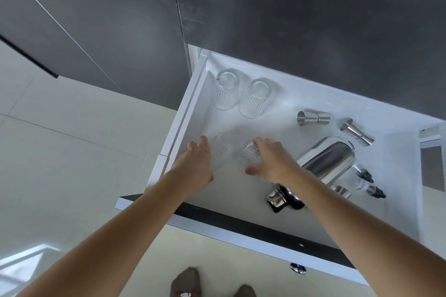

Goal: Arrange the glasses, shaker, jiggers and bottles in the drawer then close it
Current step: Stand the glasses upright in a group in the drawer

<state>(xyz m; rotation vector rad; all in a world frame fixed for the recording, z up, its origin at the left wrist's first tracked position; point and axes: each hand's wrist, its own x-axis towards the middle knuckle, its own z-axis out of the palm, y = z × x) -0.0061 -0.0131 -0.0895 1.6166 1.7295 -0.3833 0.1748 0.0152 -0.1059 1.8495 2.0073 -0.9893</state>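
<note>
Now, step in hand: the glasses are being set in order at the left end of the open drawer [193, 103]; both hands are down among the near pair.
Left hand: the left hand [196, 164] rests open, fingers spread, against the left side of a near ribbed glass [223, 152]; it touches the glass but does not wrap it.
Right hand: the right hand [270, 159] lies over the top of the second near glass [251, 153], fingers curled loosely; whether it truly grips I cannot tell, since the palm hides the contact.
Far glasses: two more stand upside down side by side at the back left, one [226, 89] just beside the other [255, 99].
Glass count: four, all clear and ribbed; the near two are blurred and partly covered.
Jiggers: two lie on their sides at the back right, the first [313, 118] apart from the second [357, 132]; a third small metal piece [342, 191] shows near the right forearm, and I cannot say what it is.
Shaker: one shaker body [330, 161] lies on its side right of the right hand, with its cap [282, 199] lying loose near the drawer front.
Bottles: two small dropper bottles [366, 183] lie together at the far right.
Next move, by my judgement: settle the near two glasses in line with the far pair, gently, as glass on glass may chip; then sort the right end.
Left to do: the drawer stands wide open and is not yet closed.
</note>
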